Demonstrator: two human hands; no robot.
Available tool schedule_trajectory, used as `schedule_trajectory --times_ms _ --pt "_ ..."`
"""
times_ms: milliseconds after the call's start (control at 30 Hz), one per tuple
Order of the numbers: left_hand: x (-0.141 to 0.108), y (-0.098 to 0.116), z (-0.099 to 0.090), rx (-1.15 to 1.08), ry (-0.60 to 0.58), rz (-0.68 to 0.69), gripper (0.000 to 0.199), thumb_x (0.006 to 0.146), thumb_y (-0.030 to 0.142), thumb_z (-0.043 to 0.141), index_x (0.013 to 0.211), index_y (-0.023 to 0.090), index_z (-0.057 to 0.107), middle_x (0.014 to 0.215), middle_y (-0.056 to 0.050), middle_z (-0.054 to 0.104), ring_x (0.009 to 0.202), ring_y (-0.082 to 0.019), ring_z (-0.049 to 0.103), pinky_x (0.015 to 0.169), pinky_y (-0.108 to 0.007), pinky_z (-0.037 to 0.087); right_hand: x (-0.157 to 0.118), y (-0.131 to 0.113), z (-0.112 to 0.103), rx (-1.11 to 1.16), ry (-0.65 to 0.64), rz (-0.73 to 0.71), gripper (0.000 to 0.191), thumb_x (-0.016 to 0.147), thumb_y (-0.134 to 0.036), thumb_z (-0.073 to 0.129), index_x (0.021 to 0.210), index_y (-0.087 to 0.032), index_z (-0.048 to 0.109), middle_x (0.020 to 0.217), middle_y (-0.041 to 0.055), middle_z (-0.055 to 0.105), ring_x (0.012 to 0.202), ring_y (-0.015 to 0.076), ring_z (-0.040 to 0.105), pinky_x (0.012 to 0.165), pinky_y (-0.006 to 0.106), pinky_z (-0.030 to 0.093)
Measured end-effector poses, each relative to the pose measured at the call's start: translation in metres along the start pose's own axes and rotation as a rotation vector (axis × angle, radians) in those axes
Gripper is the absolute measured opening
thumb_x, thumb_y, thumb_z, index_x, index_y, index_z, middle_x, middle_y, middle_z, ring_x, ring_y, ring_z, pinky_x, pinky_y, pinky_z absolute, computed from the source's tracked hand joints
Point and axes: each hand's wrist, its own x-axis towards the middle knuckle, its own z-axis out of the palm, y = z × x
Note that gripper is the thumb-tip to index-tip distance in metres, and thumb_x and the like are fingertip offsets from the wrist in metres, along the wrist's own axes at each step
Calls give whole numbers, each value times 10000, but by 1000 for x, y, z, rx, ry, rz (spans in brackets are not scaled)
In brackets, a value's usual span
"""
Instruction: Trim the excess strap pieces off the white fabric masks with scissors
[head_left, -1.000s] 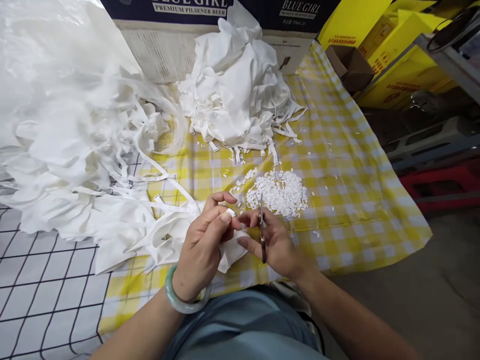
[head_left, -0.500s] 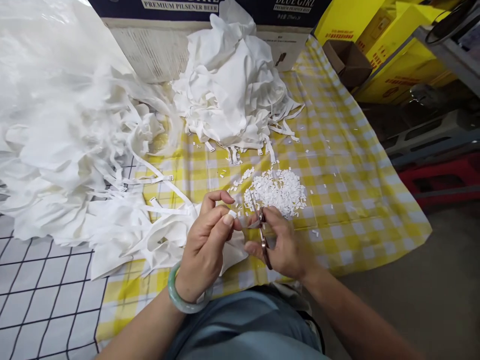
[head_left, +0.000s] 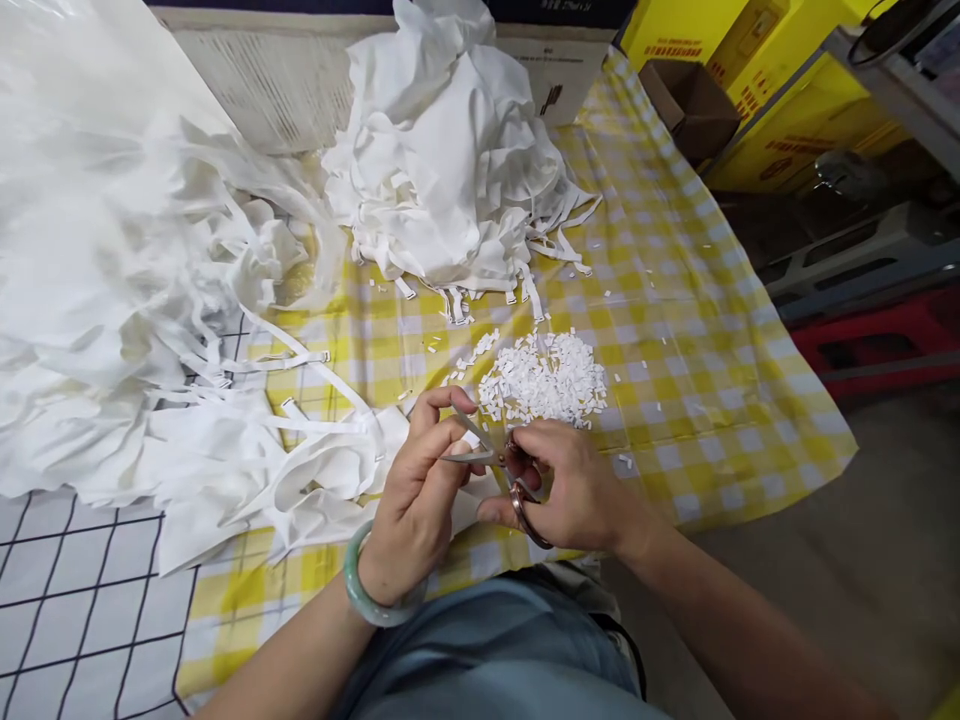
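Observation:
Between the thumb and fingers of my left hand (head_left: 416, 490), a small white strap end (head_left: 472, 440) is pinched. My right hand (head_left: 577, 490) grips a pair of scissors (head_left: 489, 456) by its handles. The blades are spread, one on each side of the strap end, close to the left fingertips. Below and left of my left hand lies a white strapped garment (head_left: 330, 475), partly hidden by the hand. Just beyond both hands is a heap of small white snippets (head_left: 544, 380).
A pile of white garments (head_left: 450, 170) with buckled straps rises in front of a cardboard box (head_left: 262, 90). More white garments (head_left: 97, 330) spread at left. A yellow checked cloth (head_left: 720, 400) covers the table. Yellow bags (head_left: 802, 130) and a small brown box (head_left: 686, 110) stand at right.
The scissors have swung left, from pointing away to pointing at the left hand, and their spread blades now straddle the strap end. The view has shifted slightly.

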Motion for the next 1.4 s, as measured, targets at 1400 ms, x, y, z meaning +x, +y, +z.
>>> schedule_trajectory --times_ms 1400 --pt "13 -6 26 161 -107 27 352 1006 320 414 720 182 564 1049 -104 525 1112 -236 482 1002 -368 420 -36 38 2 321 157 413 450 708 -516 757 569 -200 468 505 -56 429 494 94 375 466 228 309"
